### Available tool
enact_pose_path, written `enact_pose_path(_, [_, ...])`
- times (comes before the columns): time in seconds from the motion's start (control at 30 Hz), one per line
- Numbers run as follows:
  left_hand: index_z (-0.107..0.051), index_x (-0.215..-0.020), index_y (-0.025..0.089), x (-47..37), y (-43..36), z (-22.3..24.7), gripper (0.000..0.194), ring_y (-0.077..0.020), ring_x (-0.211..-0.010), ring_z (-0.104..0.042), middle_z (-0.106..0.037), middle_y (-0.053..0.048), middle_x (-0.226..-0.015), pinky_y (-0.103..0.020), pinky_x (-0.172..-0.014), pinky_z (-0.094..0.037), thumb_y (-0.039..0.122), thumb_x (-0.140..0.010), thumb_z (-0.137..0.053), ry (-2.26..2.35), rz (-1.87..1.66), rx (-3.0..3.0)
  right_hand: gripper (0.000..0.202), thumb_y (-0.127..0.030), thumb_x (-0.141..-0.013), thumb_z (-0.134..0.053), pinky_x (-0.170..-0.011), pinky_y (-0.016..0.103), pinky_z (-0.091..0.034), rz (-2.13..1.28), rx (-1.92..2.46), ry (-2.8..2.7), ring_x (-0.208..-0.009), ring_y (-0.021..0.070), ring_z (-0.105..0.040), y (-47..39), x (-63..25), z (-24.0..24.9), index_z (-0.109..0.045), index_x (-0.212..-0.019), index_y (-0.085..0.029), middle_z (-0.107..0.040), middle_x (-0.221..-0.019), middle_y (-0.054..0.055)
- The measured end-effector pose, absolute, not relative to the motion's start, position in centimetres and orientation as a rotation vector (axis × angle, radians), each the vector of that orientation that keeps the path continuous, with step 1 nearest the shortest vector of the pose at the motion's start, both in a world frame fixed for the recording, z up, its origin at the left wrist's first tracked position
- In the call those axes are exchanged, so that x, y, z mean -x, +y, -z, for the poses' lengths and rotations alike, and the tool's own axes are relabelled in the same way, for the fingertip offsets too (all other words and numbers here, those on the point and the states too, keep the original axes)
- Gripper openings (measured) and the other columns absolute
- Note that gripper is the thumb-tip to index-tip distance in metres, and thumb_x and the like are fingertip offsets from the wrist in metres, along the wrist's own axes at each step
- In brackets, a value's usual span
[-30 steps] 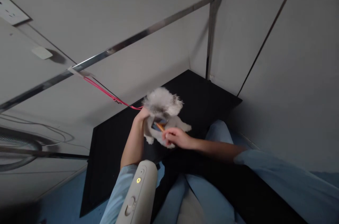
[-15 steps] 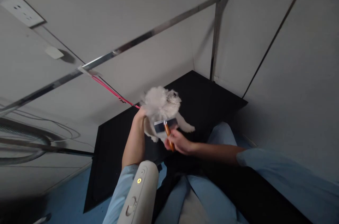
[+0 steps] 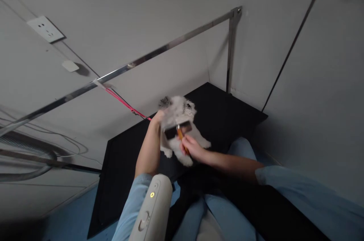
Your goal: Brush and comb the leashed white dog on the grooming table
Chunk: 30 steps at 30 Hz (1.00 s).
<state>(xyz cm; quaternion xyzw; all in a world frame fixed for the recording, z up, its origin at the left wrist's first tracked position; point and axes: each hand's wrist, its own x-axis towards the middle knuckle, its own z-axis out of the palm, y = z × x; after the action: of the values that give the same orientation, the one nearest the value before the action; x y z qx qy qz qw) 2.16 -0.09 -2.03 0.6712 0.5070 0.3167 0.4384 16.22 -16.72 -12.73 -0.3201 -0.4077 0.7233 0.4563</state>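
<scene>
A small, fluffy white dog point(image 3: 176, 114) is on a black table point(image 3: 230, 115), about midway between its left and right ends, its head overlapping the back edge from this viewpoint. The fur looks thick and tufted around the head, with a dark grey patch at the top left and a dark eye facing right; the legs look smoother, one stretching toward the table's right-hand corner. The person's left hand point(image 3: 159, 116) is at the side of the head, its fingertips lost in fur, so I cannot tell how tightly it holds. The right hand point(image 3: 192, 148) is closed around the orange-brown handle of a brush point(image 3: 180, 131), whose wide, dark, rectangular head lies tilted across the chest, below the chin. A pink leash point(image 3: 121, 99) runs from a metal bar point(image 3: 145, 58) beyond the back edge down toward the left hand
</scene>
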Motion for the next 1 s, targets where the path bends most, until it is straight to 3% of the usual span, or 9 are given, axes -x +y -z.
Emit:
enact_pose_path(0.07, [-0.069, -0.087, 0.014, -2.6, 0.0, 0.8, 0.031, -0.0276, -0.096, -0.063, -0.071, -0.012, -0.089, -0.038, -0.083, -0.052, 0.043, -0.077, -0.067, 1.253, -0.791, -1.703, 0.026, -0.047, -0.093, -0.052, -0.048, 0.022, -0.033, -1.656, 0.824, -0.983, -0.048, 0.0105, -0.045, -16.4, -16.3, 12.3, -0.047, -0.095, -0.021, -0.05, -0.057, -0.005])
enact_pose_path(0.23, [-0.07, -0.086, 0.014, -4.5, 0.0, -2.4, 0.032, -0.0232, -0.087, -0.063, -0.071, -0.009, -0.09, -0.034, -0.082, -0.051, 0.044, -0.076, -0.068, 1.108, -0.622, -2.066, 0.027, -0.047, -0.093, -0.054, -0.048, 0.026, -0.04, -2.122, 0.796, -0.999, -0.046, 0.0141, -0.052, -16.8, -15.9, 12.8, -0.048, -0.091, -0.022, -0.057, -0.057, -0.001])
enact_pose_path(0.37, [-0.067, -0.084, 0.012, -5.5, 0.0, -3.7, 0.038, -0.0183, -0.074, -0.06, -0.069, -0.008, -0.083, -0.032, -0.073, -0.051, 0.05, -0.08, -0.061, 1.156, -0.482, -2.169, 0.018, -0.037, -0.096, -0.052, -0.056, 0.023, -0.047, -1.919, 0.744, -0.922, -0.058, 0.013, -0.063, -15.3, -16.3, 11.8, -0.044, -0.094, -0.021, -0.065, -0.069, 0.001])
enact_pose_path(0.53, [-0.065, -0.078, 0.013, -5.5, -0.5, -4.2, 0.037, -0.0147, -0.066, -0.056, -0.065, -0.004, -0.073, -0.028, -0.065, -0.048, 0.05, -0.077, -0.063, 1.135, -0.373, -2.137, 0.023, -0.04, -0.095, -0.054, -0.053, 0.025, -0.05, -2.327, 0.67, -1.001, -0.057, 0.0138, -0.065, -14.8, -17.2, 11.2, -0.045, -0.095, -0.019, -0.068, -0.073, 0.004])
enact_pose_path(0.67, [-0.065, -0.076, 0.014, -5.3, -1.0, -4.4, 0.034, -0.0145, -0.062, -0.054, -0.062, -0.003, -0.069, -0.03, -0.063, -0.047, 0.048, -0.076, -0.064, 1.128, -0.384, -2.105, 0.023, -0.04, -0.094, -0.057, -0.057, 0.025, -0.052, -2.035, 0.674, -0.925, -0.057, 0.0123, -0.064, -15.1, -17.4, 11.0, -0.044, -0.095, -0.02, -0.065, -0.07, -0.001])
enact_pose_path(0.83, [-0.066, -0.075, 0.013, -4.9, -1.4, -4.6, 0.033, -0.0156, -0.064, -0.057, -0.065, -0.005, -0.071, -0.028, -0.064, -0.048, 0.046, -0.074, -0.068, 1.146, -0.4, -2.08, 0.028, -0.043, -0.09, -0.062, -0.055, 0.027, -0.053, -2.304, 0.664, -0.982, -0.054, 0.0129, -0.062, -15.8, -17.5, 10.9, -0.047, -0.093, -0.02, -0.061, -0.066, -0.003])
enact_pose_path(1.0, [-0.065, -0.076, 0.013, -4.0, -1.3, -4.5, 0.032, -0.0135, -0.063, -0.055, -0.064, -0.004, -0.07, -0.027, -0.063, -0.047, 0.044, -0.073, -0.072, 1.185, -0.477, -2.023, 0.022, -0.04, -0.094, -0.057, -0.057, 0.026, -0.052, -2.021, 0.715, -0.903, -0.058, 0.013, -0.064, -15.5, -17.3, 11.2, -0.045, -0.094, -0.022, -0.062, -0.067, -0.003])
